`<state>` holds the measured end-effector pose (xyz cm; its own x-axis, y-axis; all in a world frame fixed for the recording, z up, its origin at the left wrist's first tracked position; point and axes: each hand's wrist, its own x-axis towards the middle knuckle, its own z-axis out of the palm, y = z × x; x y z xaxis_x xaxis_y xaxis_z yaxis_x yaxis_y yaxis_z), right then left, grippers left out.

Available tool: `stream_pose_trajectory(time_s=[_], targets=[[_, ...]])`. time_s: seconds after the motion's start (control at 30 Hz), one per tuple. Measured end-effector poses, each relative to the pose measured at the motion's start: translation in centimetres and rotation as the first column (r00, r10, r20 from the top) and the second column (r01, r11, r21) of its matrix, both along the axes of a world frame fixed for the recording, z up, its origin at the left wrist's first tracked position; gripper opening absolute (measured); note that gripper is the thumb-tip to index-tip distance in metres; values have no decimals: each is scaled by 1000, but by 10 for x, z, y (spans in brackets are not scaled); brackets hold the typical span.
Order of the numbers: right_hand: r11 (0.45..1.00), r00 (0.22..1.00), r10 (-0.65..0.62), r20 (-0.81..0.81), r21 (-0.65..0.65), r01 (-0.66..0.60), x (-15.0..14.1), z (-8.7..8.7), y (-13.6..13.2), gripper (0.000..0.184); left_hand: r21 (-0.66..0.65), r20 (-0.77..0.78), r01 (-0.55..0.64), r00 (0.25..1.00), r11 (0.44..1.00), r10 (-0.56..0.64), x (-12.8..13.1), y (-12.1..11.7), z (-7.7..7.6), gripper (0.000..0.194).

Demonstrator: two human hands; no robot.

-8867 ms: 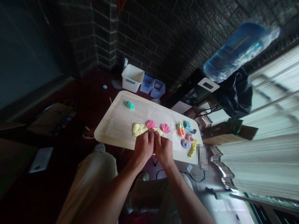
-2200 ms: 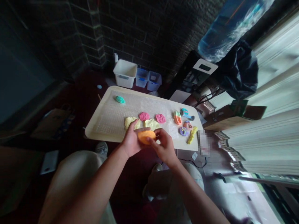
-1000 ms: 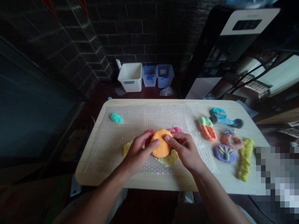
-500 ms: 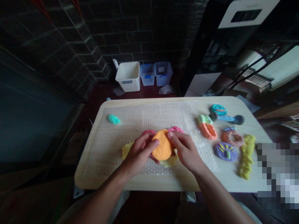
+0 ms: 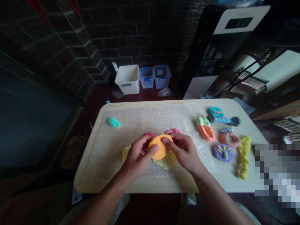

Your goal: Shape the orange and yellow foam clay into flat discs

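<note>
A flat, round disc of orange modelling clay [image 5: 159,150] is held up over the table between both hands. My left hand [image 5: 140,153] grips its left side, thumb on the face and fingers behind. My right hand [image 5: 184,150] pinches the upper right edge, its thumb pressed on the face. Beneath and behind the hands lie yellow clay pieces [image 5: 167,162], partly covered. Two pink clay pieces show past the fingers, one pink piece [image 5: 173,131] by my right hand and the other by my left. A lump of mint-green clay [image 5: 113,122] lies apart at the left.
Bubble wrap [image 5: 140,115] covers much of the wooden table [image 5: 103,187]. On the right are several clay shapes, among them a purple disc [image 5: 219,156], a brown ring [image 5: 231,144], a yellow strip [image 5: 244,157] and a blue-and-grey dumbbell shape [image 5: 224,120]. Bins [image 5: 131,89] stand on the floor beyond.
The orange disc has tilted and now looks more oval, with its upper right side raised. My right thumb has moved further in over its face. The camera view has shifted slightly.
</note>
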<state>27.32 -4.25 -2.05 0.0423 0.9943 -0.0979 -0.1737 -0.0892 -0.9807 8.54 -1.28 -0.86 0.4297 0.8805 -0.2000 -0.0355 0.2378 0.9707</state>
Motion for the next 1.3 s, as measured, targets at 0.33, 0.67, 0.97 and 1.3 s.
stream_pose_trajectory(time_s=[0.33,0.67,0.97,1.3], targets=[[976,887,141,440,89,-199,-2,11,-8,41,149,-204,83,978,985,-52,-11,-2,2,23],[993,939,47,340,88,-82,-8,6,-9,49,155,-170,20,985,988,7,-10,-2,3,32],[984,968,159,193,45,-170,-7,11,-12,41,150,-183,83,982,985,-54,-13,-6,4,37],[957,922,255,291,58,-283,-4,10,-14,32,274,-324,206,939,939,-111,-14,-9,6,37]])
